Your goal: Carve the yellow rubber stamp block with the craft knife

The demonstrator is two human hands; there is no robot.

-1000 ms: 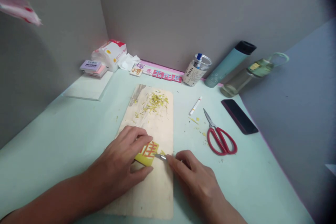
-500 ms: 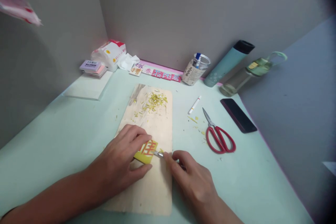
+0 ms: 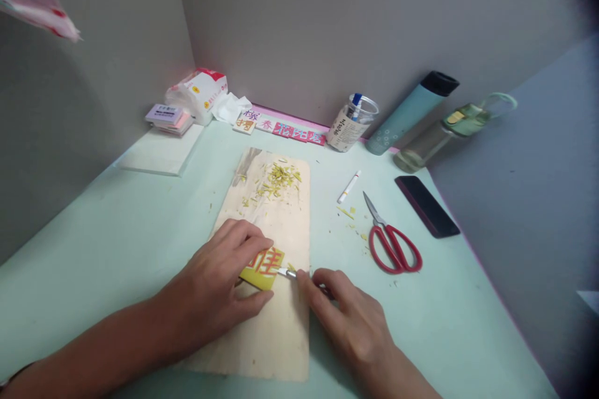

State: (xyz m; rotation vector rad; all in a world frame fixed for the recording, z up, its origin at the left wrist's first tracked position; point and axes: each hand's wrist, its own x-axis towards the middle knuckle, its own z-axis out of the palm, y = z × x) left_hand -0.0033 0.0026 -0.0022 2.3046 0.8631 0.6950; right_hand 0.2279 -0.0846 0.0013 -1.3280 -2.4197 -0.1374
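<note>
My left hand presses a small yellow block with a red carved character down on a pale wooden board. Its fingers curl over the block's left side. My right hand is closed round a thin carving knife, whose metal tip touches the block's right edge. Yellow shavings lie scattered on the board's far end.
Red scissors, a white marker and a black phone lie to the right. At the back wall stand a jar with pens, a teal flask, a clear bottle, carved stamps, tissues and a glass sheet.
The hands and knife stay at the block's right edge with only slight shifts; the view has drifted a little.
</note>
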